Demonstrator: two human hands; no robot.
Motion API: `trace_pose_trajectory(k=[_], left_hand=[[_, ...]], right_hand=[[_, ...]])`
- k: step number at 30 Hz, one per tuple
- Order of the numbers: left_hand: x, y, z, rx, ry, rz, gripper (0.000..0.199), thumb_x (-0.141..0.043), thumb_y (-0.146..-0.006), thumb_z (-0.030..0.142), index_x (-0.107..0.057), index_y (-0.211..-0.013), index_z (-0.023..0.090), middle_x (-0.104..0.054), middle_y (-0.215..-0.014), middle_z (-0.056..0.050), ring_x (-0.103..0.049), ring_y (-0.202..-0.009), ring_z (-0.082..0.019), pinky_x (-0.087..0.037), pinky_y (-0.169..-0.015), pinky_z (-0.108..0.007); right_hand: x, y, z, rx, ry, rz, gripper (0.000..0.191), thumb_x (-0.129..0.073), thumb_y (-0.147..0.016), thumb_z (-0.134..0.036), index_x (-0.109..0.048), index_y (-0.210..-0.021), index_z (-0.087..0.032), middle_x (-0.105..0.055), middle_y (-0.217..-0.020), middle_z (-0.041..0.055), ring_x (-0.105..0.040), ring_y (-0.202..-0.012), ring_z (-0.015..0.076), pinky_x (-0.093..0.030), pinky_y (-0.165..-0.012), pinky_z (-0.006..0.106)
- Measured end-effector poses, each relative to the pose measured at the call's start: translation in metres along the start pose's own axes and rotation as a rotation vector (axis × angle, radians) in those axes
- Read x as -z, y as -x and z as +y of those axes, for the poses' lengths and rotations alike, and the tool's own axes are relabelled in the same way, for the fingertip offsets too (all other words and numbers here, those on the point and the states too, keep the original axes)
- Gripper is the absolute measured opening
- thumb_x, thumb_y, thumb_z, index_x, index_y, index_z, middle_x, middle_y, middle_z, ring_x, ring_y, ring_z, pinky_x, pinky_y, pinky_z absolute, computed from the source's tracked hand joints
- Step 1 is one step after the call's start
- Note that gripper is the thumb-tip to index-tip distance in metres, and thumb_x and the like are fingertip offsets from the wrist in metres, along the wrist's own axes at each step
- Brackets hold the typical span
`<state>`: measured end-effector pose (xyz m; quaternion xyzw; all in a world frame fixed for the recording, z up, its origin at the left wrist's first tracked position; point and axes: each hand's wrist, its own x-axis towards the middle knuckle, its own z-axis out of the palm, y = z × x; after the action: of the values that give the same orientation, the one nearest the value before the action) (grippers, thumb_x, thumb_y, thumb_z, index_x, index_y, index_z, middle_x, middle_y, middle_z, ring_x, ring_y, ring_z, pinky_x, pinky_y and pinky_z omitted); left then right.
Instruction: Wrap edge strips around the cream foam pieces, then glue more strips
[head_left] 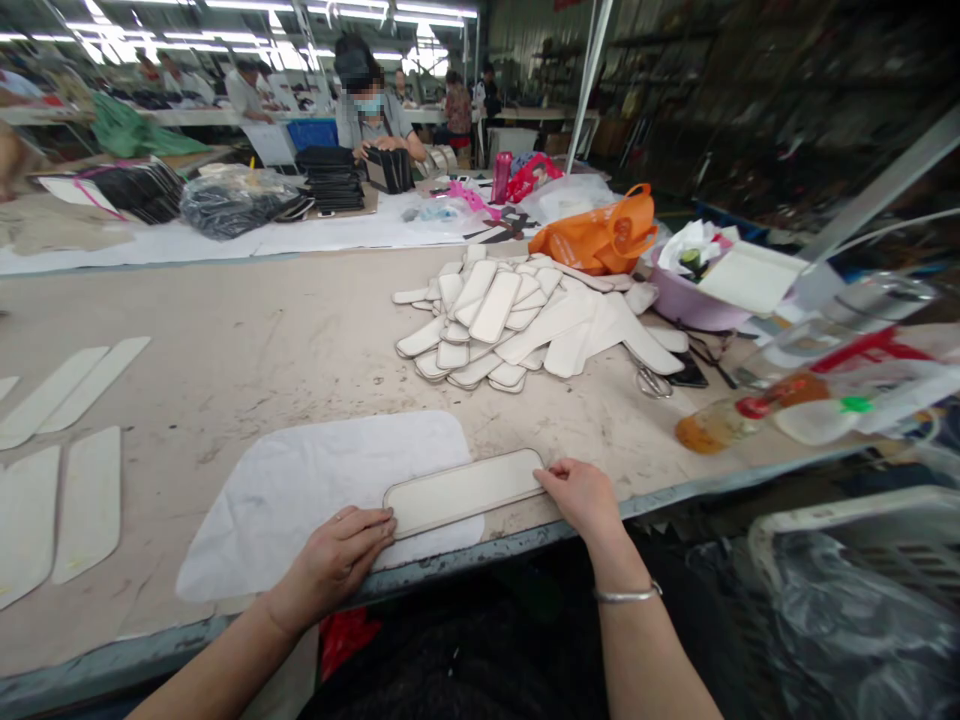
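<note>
Between my hands lies a long cream panel (465, 490) with rounded corners and a dark edge, at the front of the table. It rests partly over a white cloth-like sheet (322, 490). My left hand (341, 550) grips the panel's left end, fingers together along its edge. At the opposite end, my right hand (581, 492) pinches the upper right corner between thumb and fingers. A heap of similar cream panels (495, 310) is piled farther back. More pale panels (88, 500) are laid out at the far left.
An orange bag (600, 235) and a lilac basin (697, 300) stand behind the heap. Scissors (654, 383), a jar of orange liquid (712, 428) and bottles are on the right. Below the table edge sits a crate (862, 510). A co-worker (375, 110) handles black pieces opposite.
</note>
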<state>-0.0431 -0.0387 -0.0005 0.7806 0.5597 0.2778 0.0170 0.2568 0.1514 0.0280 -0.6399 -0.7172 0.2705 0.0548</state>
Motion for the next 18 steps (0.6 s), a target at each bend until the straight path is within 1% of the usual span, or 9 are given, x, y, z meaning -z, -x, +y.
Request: trace_pose_trajectory(k=[7, 12, 18], left_hand=[[-0.0013, 0.0025, 0.0, 0.022, 0.008, -0.016, 0.024, -0.053, -0.084, 0.018, -0.066, -0.104, 0.02, -0.067, -0.102, -0.01, -0.062, -0.086, -0.017, -0.053, -0.078, -0.031], [-0.0019, 0.0044, -0.0005, 0.024, 0.034, -0.028, 0.027, -0.053, -0.083, 0.015, -0.064, -0.108, 0.021, -0.065, -0.104, -0.011, -0.061, -0.09, -0.018, -0.052, -0.079, -0.032], [0.0033, -0.001, 0.0064, 0.047, 0.063, -0.044, 0.027, -0.053, -0.083, 0.015, -0.064, -0.107, 0.019, -0.065, -0.102, -0.011, -0.061, -0.093, -0.019, -0.052, -0.082, -0.032]], right_hand=[[0.0004, 0.0006, -0.0014, 0.002, 0.004, -0.006, 0.027, -0.055, -0.076, -0.046, -0.067, -0.07, -0.022, -0.067, -0.069, 0.0022, -0.06, -0.069, 0.0174, -0.036, -0.062, 0.027], [-0.0001, 0.002, -0.0013, 0.012, 0.023, 0.006, 0.028, -0.053, -0.076, -0.047, -0.066, -0.07, -0.022, -0.067, -0.069, 0.0016, -0.059, -0.069, 0.0176, -0.036, -0.062, 0.027], [-0.0026, 0.0039, -0.0028, 0.023, 0.08, 0.025, 0.027, -0.051, -0.077, -0.047, -0.063, -0.068, -0.024, -0.065, -0.068, 0.0008, -0.058, -0.068, 0.0182, -0.035, -0.061, 0.029]])
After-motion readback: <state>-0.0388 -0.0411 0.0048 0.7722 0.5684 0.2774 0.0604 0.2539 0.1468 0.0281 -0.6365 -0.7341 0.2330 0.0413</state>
